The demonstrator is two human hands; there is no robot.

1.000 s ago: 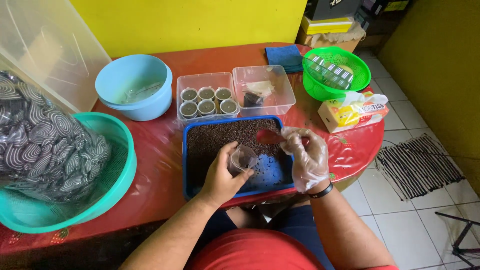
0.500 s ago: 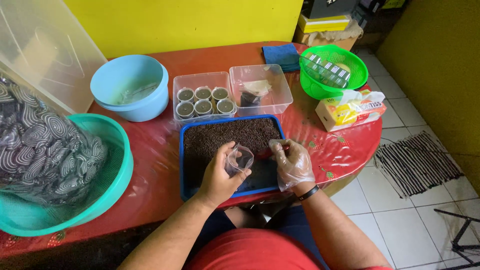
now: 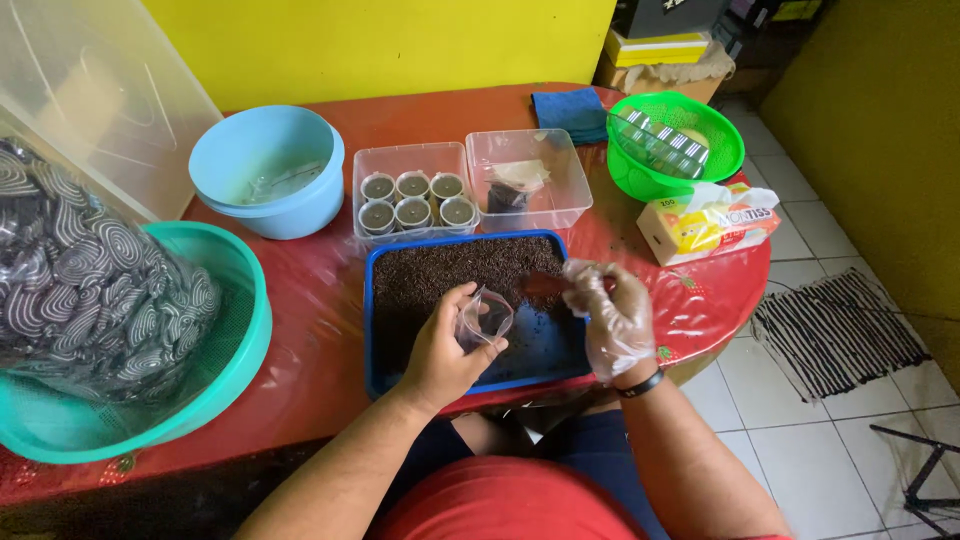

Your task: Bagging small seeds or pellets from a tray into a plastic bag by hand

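Small clear plastic cup (image 3: 486,318) held tilted over the blue tray (image 3: 372,330), clamped between thumb and fingers of the bare left hand (image 3: 445,350), above the tray's near, mostly bare part. Dark brown granular material (image 3: 450,268) spread across the tray's far half. Right hand (image 3: 610,320), in a thin clear glove, just beside the cup at the tray's right edge, fingers (image 3: 580,285) pinched together on a small reddish object, too blurred to identify. Black band (image 3: 640,384) on the right wrist. Beyond the tray, touching its far rim, a clear box (image 3: 362,200) with six small filled cups (image 3: 412,200) in two rows; beside it a second clear box (image 3: 575,190) with a dark item and a pale one. Further out on the red counter (image 3: 320,330): light blue bowl (image 3: 265,180), green basket (image 3: 720,150), folded blue cloth (image 3: 570,108), tissue pack (image 3: 700,220). At far left, a teal basin (image 3: 240,340) with a patterned bundle in clear plastic (image 3: 80,290).
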